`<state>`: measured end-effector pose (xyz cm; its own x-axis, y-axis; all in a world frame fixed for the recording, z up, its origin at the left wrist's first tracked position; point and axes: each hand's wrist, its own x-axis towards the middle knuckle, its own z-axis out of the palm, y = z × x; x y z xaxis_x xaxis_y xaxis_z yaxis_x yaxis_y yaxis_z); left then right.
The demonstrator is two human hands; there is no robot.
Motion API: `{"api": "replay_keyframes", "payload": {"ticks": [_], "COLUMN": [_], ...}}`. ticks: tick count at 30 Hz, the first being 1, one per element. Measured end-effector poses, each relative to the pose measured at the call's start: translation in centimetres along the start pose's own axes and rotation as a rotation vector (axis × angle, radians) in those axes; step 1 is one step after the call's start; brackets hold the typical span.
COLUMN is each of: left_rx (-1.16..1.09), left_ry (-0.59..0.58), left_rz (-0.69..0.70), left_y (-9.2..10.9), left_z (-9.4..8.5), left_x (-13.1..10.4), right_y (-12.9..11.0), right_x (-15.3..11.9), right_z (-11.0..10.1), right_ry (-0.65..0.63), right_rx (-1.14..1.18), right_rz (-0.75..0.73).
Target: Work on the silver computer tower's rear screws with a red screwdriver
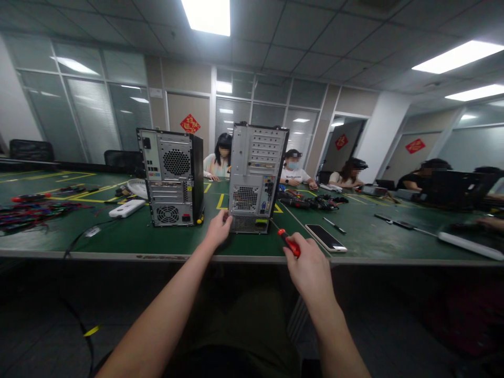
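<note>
A grey computer tower [258,157] stands upright on the green table with its back panel facing me. At its lower left edge, my left hand [219,229] grips the case, with part of the fingers hidden against its side. Wrapped in my right hand [313,265] is a screwdriver [290,244] with a red and black handle. Its thin shaft points up and left to the tower's lower right corner; whether the tip touches a screw is too small to tell. A second computer tower [169,181] stands to the left, back panel also towards me.
Right of the screwdriver lie a phone [326,238] and a slim pen-like tool [334,226]. Bundled cables [311,201] lie behind them. A white power strip [127,208] and coloured wires [31,215] are on the left. Several people sit across the table [378,236].
</note>
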<state>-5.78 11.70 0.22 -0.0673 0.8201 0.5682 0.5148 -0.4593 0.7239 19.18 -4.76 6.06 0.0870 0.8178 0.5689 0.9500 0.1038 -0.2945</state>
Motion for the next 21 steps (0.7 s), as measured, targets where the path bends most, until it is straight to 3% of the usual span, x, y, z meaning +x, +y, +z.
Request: {"api": "replay_keyframes", "payload": {"ticks": [10, 17, 21], "left_rx": [-0.005, 0.002, -0.005], "left_ry": [-0.006, 0.009, -0.004], "left_rz": [-0.011, -0.018, -0.007], "left_y": [0.09, 0.1, -0.21], "left_z": [-0.05, -0.01, 0.03], "left_x": [0.05, 0.07, 0.05], "right_y": [-0.12, -0.74, -0.62], "right_x": [-0.2, 0.39, 0.22], "right_z": [-0.7, -0.96, -0.84], "right_ry": [-0.056, -0.079, -0.045], "right_rx": [0.083, 0.219, 0.163], "right_rz": [-0.023, 0.2, 0.145]}}
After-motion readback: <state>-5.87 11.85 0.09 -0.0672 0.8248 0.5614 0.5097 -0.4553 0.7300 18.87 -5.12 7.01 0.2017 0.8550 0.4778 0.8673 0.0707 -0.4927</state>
